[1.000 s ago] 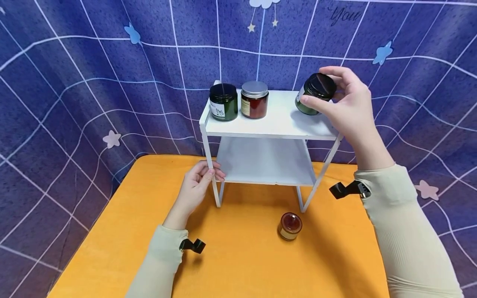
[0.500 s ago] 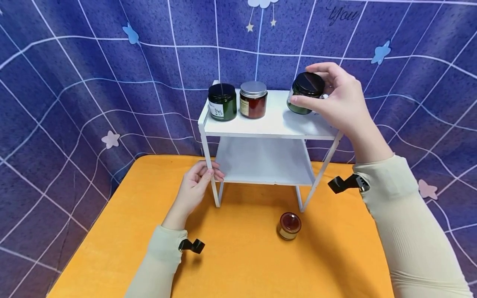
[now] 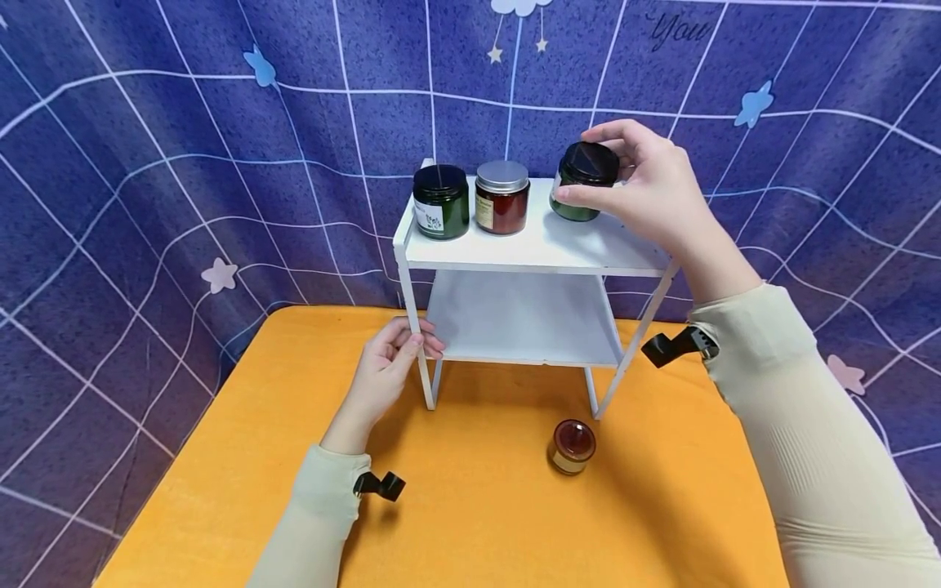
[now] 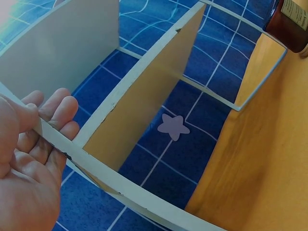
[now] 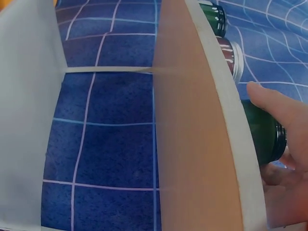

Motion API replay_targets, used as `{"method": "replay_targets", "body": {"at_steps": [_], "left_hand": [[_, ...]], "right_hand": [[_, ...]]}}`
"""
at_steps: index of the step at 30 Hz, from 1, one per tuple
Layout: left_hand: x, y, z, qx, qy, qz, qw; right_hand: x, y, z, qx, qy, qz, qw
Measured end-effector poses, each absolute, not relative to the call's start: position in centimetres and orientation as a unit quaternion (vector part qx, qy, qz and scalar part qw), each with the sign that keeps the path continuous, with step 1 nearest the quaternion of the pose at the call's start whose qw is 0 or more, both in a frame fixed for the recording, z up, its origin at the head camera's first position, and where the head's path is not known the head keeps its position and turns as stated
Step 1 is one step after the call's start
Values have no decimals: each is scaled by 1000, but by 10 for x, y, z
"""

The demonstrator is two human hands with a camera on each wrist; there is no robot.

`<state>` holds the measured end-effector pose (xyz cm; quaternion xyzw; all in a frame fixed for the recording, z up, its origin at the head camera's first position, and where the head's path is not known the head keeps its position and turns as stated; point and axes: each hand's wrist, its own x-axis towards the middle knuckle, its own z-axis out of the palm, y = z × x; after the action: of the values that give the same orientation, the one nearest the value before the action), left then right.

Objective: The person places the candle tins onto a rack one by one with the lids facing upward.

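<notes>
My right hand (image 3: 647,184) grips a green glass jar (image 3: 573,208) with a black lid, thumb on the near side, fingers behind. The jar is at the top shelf (image 3: 544,245) of a white two-tier rack, right of the other jars; the right wrist view shows its green side (image 5: 260,130) by the shelf edge. A red-brown jar (image 3: 502,208) with a silver lid stands mid-shelf, and another green jar (image 3: 443,212) with a black lid at the left end. My left hand (image 3: 385,359) holds the rack's left front leg (image 4: 53,137) between thumb and fingers.
A small red-brown glass jar (image 3: 572,447) with a tan label sits on the orange tabletop (image 3: 470,506), in front of the rack's right leg. The lower shelf (image 3: 525,318) spans the rack's legs. A blue gridded curtain (image 3: 331,147) hangs behind.
My right hand has moved the green jar leftward along the top shelf, closer to the silver-lidded jar. The left hand stays on the rack leg.
</notes>
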<state>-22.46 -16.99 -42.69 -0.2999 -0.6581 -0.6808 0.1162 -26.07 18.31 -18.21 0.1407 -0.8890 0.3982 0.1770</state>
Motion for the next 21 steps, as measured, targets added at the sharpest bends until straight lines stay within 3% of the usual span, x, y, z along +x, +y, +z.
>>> {"method": "replay_targets", "body": {"at_steps": [21], "left_hand": [[-224, -169, -427, -292, -661, -682, 113]], "right_hand": [[-268, 180, -182, 164, -920, 343, 92]]}}
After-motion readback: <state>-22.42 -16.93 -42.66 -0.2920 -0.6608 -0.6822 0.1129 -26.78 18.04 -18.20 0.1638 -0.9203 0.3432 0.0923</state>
